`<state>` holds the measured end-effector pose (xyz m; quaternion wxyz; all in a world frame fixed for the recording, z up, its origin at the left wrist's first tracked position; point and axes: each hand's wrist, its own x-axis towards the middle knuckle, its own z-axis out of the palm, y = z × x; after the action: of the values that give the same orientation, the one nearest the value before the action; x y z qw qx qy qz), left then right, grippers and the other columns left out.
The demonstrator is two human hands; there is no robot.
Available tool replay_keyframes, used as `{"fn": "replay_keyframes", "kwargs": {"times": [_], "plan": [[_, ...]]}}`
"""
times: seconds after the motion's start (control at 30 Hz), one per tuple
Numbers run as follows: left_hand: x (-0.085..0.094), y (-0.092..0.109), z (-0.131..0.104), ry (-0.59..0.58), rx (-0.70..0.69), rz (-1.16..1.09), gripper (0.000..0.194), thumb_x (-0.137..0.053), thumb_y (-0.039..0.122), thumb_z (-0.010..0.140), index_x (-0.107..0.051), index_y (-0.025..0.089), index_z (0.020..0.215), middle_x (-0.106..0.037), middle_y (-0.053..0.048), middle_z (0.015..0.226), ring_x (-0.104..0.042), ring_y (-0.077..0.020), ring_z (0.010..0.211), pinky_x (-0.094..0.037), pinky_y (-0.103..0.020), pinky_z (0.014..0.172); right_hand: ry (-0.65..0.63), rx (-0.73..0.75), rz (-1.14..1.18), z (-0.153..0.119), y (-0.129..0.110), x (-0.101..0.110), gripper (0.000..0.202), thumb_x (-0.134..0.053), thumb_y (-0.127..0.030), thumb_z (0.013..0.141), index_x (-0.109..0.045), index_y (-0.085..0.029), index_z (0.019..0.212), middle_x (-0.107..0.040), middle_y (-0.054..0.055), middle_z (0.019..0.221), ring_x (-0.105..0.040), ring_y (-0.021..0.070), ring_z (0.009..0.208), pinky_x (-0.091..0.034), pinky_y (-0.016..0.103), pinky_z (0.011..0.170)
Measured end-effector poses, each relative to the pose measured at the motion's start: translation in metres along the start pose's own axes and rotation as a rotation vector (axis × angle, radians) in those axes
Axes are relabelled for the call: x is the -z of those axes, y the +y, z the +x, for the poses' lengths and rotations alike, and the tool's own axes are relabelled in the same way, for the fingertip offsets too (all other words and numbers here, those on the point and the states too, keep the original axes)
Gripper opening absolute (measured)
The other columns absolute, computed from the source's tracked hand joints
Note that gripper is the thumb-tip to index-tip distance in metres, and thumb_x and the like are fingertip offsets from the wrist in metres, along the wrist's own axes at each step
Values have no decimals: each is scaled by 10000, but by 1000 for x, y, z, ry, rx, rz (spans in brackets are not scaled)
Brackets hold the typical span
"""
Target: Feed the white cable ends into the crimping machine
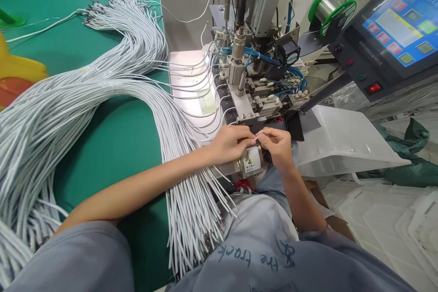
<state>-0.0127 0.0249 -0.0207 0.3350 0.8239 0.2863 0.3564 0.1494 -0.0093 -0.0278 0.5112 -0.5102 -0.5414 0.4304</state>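
My left hand (pixel 234 143) is closed, thumb and forefinger pinching a thin white cable (pixel 258 135) near its end. Close beside it, my right hand (pixel 276 145) pinches the tip of the same cable, its fingertips almost meeting the left ones. The cable's tip is mostly hidden by the fingers. Just below both hands sits a glass jar with a white label (pixel 252 159). A machine with metal cylinders and blue air tubes (pixel 244 100) stands right in front of them. Several white cables (pixel 201 96) run in arcs into its left side.
A large bundle of white cables (pixel 126 84) sprawls over the green table mat (pixel 112 146), its loose ends hanging by my lap. On the right are a solder wire spool (pixel 326 10), a touch-screen panel (pixel 400 23) and a translucent plastic bin (pixel 349 141).
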Motion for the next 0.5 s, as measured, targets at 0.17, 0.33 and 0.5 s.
{"fn": "replay_keyframes", "kwargs": {"times": [0.17,0.33,0.5], "plan": [[-1,0,-1,19,20,17,197,-542,229,831,-665,150,698,-576,10,585,-471,-68,517,-365,-190,509,142,44,-64,-6,1,-11,174,-617,-311,746,-670,-176,651,-475,-16,553,-414,107,542,-336,259,504],[6,-1,2,10,-99,299,255,-474,229,874,-673,150,736,-579,-12,613,-492,-100,571,-357,-218,520,206,167,-318,-7,-5,-12,230,-564,-285,804,-621,-175,610,-327,-42,508,-322,98,505,-305,266,503],[13,-1,6,-60,-285,621,317,-388,160,887,-645,130,704,-591,-51,645,-479,-141,611,-334,-261,525,19,171,-309,1,-5,-2,266,-545,-238,791,-512,-175,535,-275,-54,509,-279,83,486,-280,259,494]]}}
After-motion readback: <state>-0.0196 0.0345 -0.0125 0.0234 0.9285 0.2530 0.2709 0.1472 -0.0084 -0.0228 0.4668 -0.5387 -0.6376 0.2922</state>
